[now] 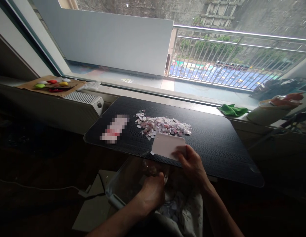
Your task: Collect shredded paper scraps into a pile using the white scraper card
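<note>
My right hand grips the right end of a flat white plastic scraper with rounded corners and a small hole. The scraper is over the near edge of the dark tabletop, right by a heap of small cut paper pieces. One loose scrap lies at its lower left corner. Below the table edge, my left hand is closed on a clear plastic bag, whose outline is hard to make out in the shade. More pale paper bits show beneath, near my lap.
A clear plastic bin stands under the table edge at left. A blurred-out pink and white item lies on the table's left side. On the sill are a green cloth and a beige container. A radiator adjoins the table.
</note>
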The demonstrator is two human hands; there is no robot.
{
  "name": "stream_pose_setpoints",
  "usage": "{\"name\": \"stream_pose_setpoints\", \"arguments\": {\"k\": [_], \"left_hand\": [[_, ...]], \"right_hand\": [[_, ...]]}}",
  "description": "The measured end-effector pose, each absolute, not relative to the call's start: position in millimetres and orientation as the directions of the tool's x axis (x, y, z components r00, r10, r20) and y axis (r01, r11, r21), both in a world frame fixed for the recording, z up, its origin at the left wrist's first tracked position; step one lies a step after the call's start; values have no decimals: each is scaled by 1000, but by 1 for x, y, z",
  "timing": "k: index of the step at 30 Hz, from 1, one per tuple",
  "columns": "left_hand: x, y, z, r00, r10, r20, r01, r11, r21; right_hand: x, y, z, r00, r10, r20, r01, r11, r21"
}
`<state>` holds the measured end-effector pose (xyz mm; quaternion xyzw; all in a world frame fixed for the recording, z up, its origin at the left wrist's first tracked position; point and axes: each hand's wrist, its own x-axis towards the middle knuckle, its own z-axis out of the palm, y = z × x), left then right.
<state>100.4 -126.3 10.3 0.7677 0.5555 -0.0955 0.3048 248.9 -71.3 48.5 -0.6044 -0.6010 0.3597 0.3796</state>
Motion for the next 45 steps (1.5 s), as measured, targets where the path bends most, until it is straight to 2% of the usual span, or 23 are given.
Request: {"name": "stream_pose_setpoints", "arguments": {"k": [5, 9, 13, 18, 26, 30, 33, 36, 40, 45], "left_hand": [[101, -125, 14, 353, 777, -522, 918, -180, 352], [106, -121, 17, 344, 777, -527, 918, -159, 364], [110, -120, 18, 361, 772, -522, 923, -216, 319], [110, -130, 21, 343, 777, -527, 934, -224, 278], [72, -156, 26, 146, 846, -512, 975, -37, 218], [51, -148, 31, 45, 862, -506, 972, 79, 221], [46, -140, 34, 40, 863, -503, 962, 103, 253], [49, -134, 33, 55, 857, -512, 965, 86, 247], [59, -130, 25, 107, 848, -519, 973, 17, 229], [68, -126, 20, 157, 833, -530, 972, -35, 233]], "right_hand": [[266, -75, 59, 32, 997, 73, 628, 37, -777], [298, -86, 70, 166, 976, 141, 721, -22, -693], [328, -96, 70, 194, 972, 134, 775, -68, -628], [341, -98, 62, 216, 968, 125, 771, -91, -630], [339, -98, 64, 162, 977, 142, 773, -36, -633], [340, -97, 62, 126, 987, 100, 681, -13, -732], [344, -91, 54, 182, 981, 68, 547, -44, -836], [347, -86, 44, 213, 977, -13, 445, -109, -889], [343, -92, 39, 141, 979, -149, 289, -185, -939], [336, -100, 41, 139, 975, -173, 207, -200, -958]]}}
